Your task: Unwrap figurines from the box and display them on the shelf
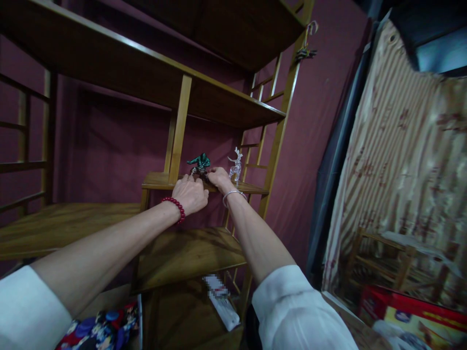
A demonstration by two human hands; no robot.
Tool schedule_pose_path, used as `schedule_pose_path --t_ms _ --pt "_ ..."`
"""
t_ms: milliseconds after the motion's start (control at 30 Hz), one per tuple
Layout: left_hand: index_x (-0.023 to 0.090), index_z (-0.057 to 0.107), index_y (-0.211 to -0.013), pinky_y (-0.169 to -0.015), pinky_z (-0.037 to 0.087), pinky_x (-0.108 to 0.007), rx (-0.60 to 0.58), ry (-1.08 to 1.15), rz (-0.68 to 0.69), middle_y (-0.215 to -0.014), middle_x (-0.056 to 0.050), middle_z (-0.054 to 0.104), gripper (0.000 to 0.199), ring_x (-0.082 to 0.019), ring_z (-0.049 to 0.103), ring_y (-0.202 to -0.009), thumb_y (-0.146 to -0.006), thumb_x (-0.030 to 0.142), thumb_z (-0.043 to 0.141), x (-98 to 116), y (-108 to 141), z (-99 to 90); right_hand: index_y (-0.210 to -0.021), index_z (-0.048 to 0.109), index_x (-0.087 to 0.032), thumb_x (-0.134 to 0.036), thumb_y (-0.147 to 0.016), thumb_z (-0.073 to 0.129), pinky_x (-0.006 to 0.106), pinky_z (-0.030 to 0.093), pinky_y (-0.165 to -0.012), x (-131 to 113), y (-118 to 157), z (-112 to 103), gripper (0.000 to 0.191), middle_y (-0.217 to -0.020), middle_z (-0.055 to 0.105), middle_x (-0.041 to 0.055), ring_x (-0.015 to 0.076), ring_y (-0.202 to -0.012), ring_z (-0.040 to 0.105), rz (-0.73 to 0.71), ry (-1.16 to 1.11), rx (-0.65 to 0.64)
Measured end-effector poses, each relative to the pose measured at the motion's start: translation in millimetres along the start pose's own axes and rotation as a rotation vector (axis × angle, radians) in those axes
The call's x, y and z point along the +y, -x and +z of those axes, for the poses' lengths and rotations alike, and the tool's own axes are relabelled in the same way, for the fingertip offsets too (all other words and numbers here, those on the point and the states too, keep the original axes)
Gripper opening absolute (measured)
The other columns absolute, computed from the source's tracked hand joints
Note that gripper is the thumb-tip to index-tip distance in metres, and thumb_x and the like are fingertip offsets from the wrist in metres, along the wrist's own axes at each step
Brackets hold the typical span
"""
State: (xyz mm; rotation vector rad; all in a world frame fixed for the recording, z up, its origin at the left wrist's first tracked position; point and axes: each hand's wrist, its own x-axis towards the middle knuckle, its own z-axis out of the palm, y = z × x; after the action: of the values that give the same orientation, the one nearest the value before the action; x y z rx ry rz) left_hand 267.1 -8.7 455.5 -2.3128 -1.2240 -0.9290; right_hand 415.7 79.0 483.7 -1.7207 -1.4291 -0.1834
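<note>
A green and dark figurine point(200, 162) stands on a small raised wooden shelf point(156, 180), beside the shelf's upright post. My left hand point(190, 192), with a red bead bracelet at the wrist, is at the figurine's base from the front left, its fingers curled round the lower part. From the right, my right hand point(219, 178), wearing a silver bangle, pinches the base; the fingertips are partly hidden. A clear glass-like deer point(236, 166) stands on the same shelf just right of my right hand, apart from the figurine.
Wooden boards lie lower, at left point(91, 214) and below my hands point(186, 253). A long white packet point(223, 304) rests underneath. A box of colourful items point(105, 328) is at lower left. At right are a striped curtain point(386, 146), a wooden chair point(386, 253) and a red-yellow box point(419, 316).
</note>
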Motion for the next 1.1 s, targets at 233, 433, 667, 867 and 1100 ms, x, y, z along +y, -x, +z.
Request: schedule_pose_path --t_ms 233,433,667,867,1100 --pt "0.008 0.053 -0.100 -0.083 0.038 -0.040 -0.132 -0.028 -0.063 -0.103 -0.020 0.058 0.046 -0.030 0.050 -0.101 -0.078 0.042 0.032 1 -12 -1.2 -0.086 0.065 -0.017 -0.024 -0.061 0.057 0.021 0.041 -0.064 0 -1 1 0.027 -0.080 0.065 0.0029 0.0143 -0.073 0.058 -0.039 -0.029 -0.098" --pt "0.008 0.053 -0.101 -0.083 0.038 -0.040 -0.108 -0.044 -0.022 -0.102 -0.017 0.059 0.045 -0.029 0.050 -0.101 -0.079 0.041 0.031 0 -10 1.4 -0.089 0.064 -0.017 -0.019 -0.061 0.058 0.022 0.042 -0.066 0 -2 2 0.029 -0.080 0.065 0.0026 0.0148 -0.074 0.058 -0.059 -0.006 -0.133" --pt "0.006 0.054 -0.100 -0.086 0.036 -0.039 -0.044 -0.092 0.044 -0.103 -0.018 0.059 0.044 -0.029 0.047 -0.105 -0.080 0.039 0.032 -2 -6 4.3 -0.090 0.063 -0.016 -0.019 -0.063 0.056 0.023 0.041 -0.068 -6 4 -4 0.028 -0.081 0.064 0.0038 0.0145 -0.075 0.057 -0.021 0.061 -0.139" --pt "0.006 0.058 -0.094 -0.083 0.038 -0.037 -0.047 -0.122 0.048 -0.098 -0.018 0.060 0.044 -0.027 0.053 -0.098 -0.079 0.039 0.033 -2 -6 3.6 -0.093 0.062 -0.015 -0.023 -0.064 0.055 0.023 0.041 -0.069 -8 9 -8 0.030 -0.083 0.064 0.0047 0.0152 -0.077 0.058 -0.026 0.095 -0.138" --pt "0.006 0.060 -0.091 -0.077 0.041 -0.036 -0.077 -0.148 0.068 -0.094 -0.017 0.061 0.041 -0.027 0.057 -0.088 -0.077 0.036 0.035 -2 -6 0.5 -0.096 0.062 -0.016 -0.028 -0.066 0.054 0.025 0.041 -0.072 -10 11 -10 0.033 -0.093 0.064 0.0075 0.0190 -0.086 0.058 -0.024 0.149 -0.147"
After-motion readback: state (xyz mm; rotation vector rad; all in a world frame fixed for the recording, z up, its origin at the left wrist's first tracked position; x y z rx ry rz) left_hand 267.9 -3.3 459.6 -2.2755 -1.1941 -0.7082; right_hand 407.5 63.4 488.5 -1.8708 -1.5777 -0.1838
